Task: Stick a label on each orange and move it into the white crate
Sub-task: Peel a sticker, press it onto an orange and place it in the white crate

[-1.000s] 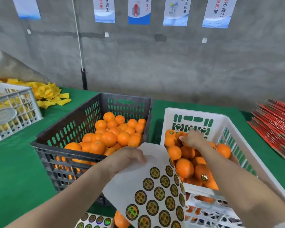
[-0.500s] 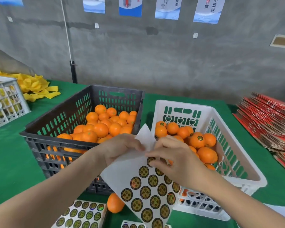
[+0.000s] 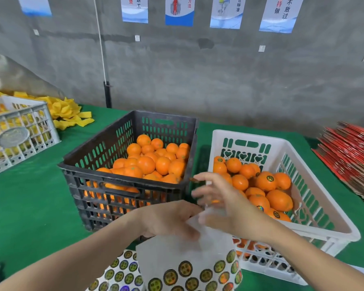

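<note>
At 6 o'clock the left hand (image 3: pixel 168 219) grips the label sheet (image 3: pixel 187 255). The right hand (image 3: pixel 223 206) bears a label (image 3: pixel 194 180) at a fingertip (pinched or just stuck, the blur hides it). The label may fold or drop before reaching the oranges (image 3: pixel 147 163) in the black crate (image 3: pixel 105 150) at 11 o'clock, beside the white crate (image 3: pixel 248 134) at 1 o'clock.

Soft, even light washes the green-covered table (image 3: pixel 29 206), throwing only a dim shadow between the black slotted plastic crate (image 3: pixel 93 198) and the white plastic crate (image 3: pixel 250 135). The right hand (image 3: pixel 225 204) smears with motion blur; foil labels (image 3: pixel 185 268) on the white sticker sheet (image 3: pixel 177 253) glint. Wide-angle distortion bows the far grey concrete wall (image 3: pixel 219 80).
</note>
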The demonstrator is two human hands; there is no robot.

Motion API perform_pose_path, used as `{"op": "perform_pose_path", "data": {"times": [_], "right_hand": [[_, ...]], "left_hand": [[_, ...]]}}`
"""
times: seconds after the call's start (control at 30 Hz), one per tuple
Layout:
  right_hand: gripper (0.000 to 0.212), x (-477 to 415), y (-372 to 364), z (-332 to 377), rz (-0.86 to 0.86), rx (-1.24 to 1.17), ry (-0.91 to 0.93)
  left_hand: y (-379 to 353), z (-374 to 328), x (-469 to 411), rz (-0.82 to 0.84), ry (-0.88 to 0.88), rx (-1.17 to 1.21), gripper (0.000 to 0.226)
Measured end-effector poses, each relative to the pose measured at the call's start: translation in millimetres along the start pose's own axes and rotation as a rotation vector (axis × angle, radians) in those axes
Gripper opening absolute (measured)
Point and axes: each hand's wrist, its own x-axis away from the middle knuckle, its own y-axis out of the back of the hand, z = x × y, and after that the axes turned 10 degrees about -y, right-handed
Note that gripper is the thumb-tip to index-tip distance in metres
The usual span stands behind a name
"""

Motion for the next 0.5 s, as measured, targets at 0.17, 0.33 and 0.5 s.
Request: {"op": "perform_pose_path", "data": {"times": [0.17, 0.33, 0.5], "right_hand": [[0.078, -8, -4, 3, -0.013, 0.0, -0.067], [0.081, -16, -2, 3, -0.12, -0.071, -0.061], [0.086, -16, -6, -3, -0.065, -0.087, -0.106]], "left_hand": [[23, -14, 9, 0.027, -0.01, -0.174, 0.024], [125, 9, 7, -0.659, 0.084, -0.564, 0.013], [184, 60, -4, -0.259, 0.527, -0.96, 0.047]]}}
